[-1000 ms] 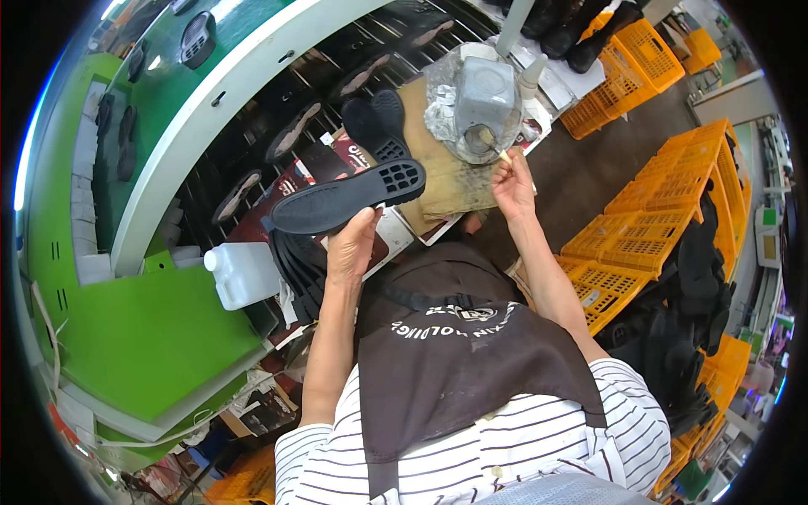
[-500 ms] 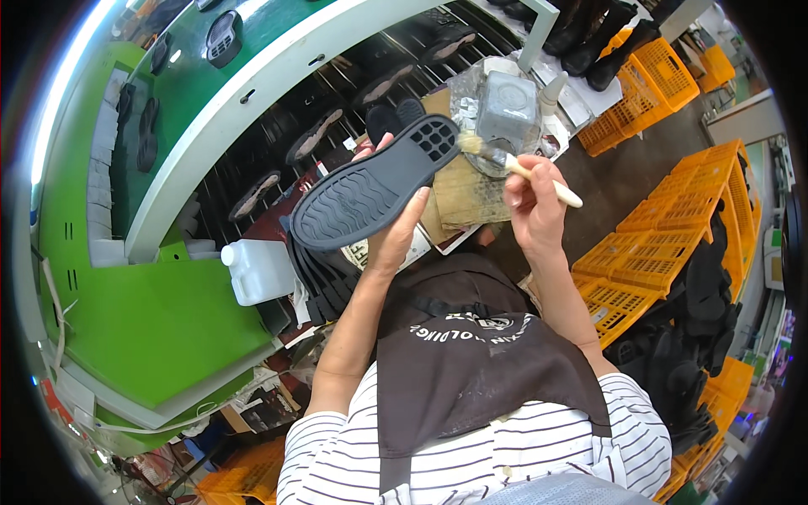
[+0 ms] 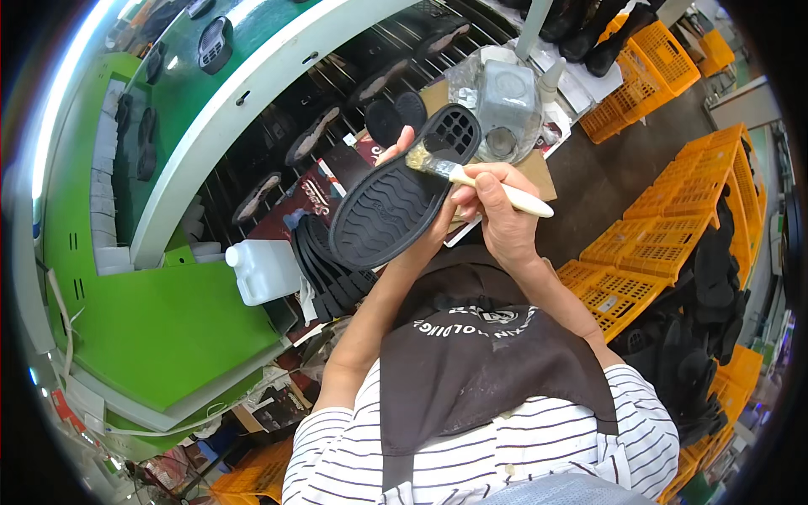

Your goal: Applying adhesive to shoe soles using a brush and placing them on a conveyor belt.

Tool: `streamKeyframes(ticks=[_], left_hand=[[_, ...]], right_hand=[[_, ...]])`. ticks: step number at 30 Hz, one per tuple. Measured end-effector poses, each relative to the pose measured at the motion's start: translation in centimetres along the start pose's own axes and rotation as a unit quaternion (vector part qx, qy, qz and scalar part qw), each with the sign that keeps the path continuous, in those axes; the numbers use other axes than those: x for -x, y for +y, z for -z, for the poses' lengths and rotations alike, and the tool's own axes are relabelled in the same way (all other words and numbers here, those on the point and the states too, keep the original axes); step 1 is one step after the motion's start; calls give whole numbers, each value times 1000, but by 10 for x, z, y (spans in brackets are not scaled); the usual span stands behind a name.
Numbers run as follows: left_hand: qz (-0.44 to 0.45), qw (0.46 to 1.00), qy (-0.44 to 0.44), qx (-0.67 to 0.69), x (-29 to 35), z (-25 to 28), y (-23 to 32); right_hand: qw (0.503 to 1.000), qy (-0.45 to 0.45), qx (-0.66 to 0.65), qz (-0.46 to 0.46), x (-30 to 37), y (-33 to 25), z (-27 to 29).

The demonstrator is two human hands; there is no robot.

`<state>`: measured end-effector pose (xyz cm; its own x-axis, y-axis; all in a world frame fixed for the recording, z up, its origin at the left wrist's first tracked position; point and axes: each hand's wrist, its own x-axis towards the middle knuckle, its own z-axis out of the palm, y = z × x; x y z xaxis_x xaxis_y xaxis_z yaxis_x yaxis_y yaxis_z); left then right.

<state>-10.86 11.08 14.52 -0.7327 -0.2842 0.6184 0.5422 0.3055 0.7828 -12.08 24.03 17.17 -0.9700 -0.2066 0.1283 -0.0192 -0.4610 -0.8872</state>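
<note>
A black shoe sole (image 3: 389,209) is gripped by its edges in my left hand (image 3: 431,236), its inner side with wavy ridges and a honeycomb heel facing up. Thumb and fingers wrap round opposite sides of the sole. My right hand (image 3: 502,215) is closed on a flat paintbrush (image 3: 528,200) with a cream handle. Its yellowish bristles lie on or just above the middle of the sole, close to the heel cells; contact is hard to tell. Beyond the hands is a cloudy clear container (image 3: 507,97) with a round mouth.
A white plastic jug (image 3: 263,271) stands at left beside stacked black soles (image 3: 324,265). Behind is a rack (image 3: 358,63) holding more soles, next to a green machine (image 3: 168,337). Orange crates (image 3: 652,236) line the right side. A nozzle bottle (image 3: 551,77) stands beside the clear container.
The brush has moved left, from the heel tip onto the middle of the sole. The sole has shifted right and tilted more steeply, and my hands are closer together.
</note>
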Motion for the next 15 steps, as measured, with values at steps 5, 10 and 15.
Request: streamKeyframes(ticks=[5, 10, 15], left_hand=[[202, 915, 56, 344, 1, -11, 10], [275, 855, 62, 435, 3, -11, 12], [263, 921, -10, 288, 16, -9, 1]], right_hand=[[999, -25, -18, -44, 7, 1, -11], [995, -58, -27, -75, 13, -2, -21], [993, -85, -21, -84, 17, -5, -27]])
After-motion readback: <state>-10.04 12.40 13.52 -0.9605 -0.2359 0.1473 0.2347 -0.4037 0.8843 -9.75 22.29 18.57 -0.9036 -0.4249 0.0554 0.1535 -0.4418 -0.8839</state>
